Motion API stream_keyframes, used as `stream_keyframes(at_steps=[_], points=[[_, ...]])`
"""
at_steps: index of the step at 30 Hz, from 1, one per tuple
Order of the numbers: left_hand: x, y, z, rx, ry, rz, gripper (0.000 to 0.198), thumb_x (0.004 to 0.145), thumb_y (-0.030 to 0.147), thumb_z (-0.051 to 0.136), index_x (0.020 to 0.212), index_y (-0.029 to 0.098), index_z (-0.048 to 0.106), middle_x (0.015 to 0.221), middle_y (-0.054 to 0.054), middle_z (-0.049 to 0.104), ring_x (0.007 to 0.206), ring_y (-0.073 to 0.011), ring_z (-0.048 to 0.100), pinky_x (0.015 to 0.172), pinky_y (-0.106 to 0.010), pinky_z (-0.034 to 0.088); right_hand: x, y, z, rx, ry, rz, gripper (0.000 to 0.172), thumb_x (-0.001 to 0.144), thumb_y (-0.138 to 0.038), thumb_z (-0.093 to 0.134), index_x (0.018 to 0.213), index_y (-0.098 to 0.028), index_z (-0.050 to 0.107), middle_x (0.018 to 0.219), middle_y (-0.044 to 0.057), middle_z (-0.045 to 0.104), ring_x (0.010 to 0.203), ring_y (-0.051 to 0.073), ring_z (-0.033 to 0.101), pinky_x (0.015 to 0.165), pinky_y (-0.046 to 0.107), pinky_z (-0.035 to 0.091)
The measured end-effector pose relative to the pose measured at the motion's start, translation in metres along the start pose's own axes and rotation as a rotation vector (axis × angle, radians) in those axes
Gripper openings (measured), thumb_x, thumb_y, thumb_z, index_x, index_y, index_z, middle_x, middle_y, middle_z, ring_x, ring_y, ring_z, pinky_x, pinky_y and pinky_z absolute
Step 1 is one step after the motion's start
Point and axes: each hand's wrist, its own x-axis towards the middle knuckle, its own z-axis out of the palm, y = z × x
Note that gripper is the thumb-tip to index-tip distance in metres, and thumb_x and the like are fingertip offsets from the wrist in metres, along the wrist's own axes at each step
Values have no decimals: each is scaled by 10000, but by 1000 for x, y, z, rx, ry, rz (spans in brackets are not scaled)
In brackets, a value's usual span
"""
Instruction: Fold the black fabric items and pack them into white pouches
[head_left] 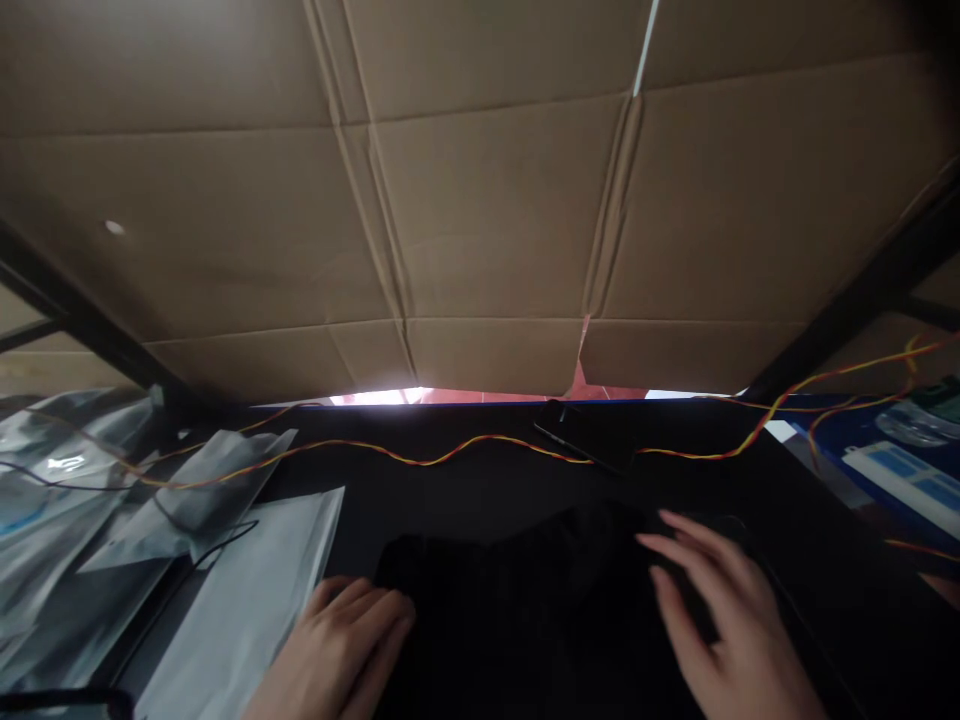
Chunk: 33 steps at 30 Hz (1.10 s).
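A piece of black cloth [517, 600] lies bunched on the dark tabletop in front of me; its exact kind and outline are hard to make out, black on black. At its left edge, my left hand [345, 630] is closed with the fingers curled together on the fabric; the fingertips are partly hidden. On the opposite side, my right hand [724, 610] has its fingers spread apart beside the cloth's right edge, with nothing visible in its grasp. White translucent plastic bags [247, 590] lie just left of my left hand.
A black phone [585, 435] lies behind the cloth. A red-and-yellow twisted wire [450, 450] runs across the table. More clear bags [67, 500] pile at left. A blue bin [847, 440] stands at right. Cardboard panels [487, 220] rise behind, between dark frame bars.
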Motion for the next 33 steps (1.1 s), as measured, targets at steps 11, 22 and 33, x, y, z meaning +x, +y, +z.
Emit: stream_keyframes(at_steps=[11, 22, 33], points=[[27, -6, 29, -73, -64, -257, 1082, 970, 254, 624, 1773, 230, -101, 747, 66, 713, 604, -220, 732, 573, -272, 523, 71, -25, 48, 27, 20, 98, 222, 1030, -281, 578, 1185, -237, 730, 1391, 144, 696, 1241, 374, 650, 1049, 631, 565], [21, 5, 35, -38, 50, -12, 655, 1019, 239, 664, 1627, 375, 463, 1429, -76, 740, 1239, -293, 770, 1009, -436, 665, 0, -43, 38, 186, -487, -7, 541, 862, -218, 872, 1365, -378, 754, 1633, 34, 605, 1452, 366, 630, 1087, 522, 643], [34, 18, 30, 17, 30, 4, 689, 1063, 385, 679, 1700, 353, 419, 1593, -105, 641, 1403, -349, 660, 1086, -505, 615, 19, -51, 31, 141, -477, -89, 441, 1124, -320, 549, 1553, -379, 634, 1710, 7, 507, 1566, 298, 503, 1224, 539, 526]])
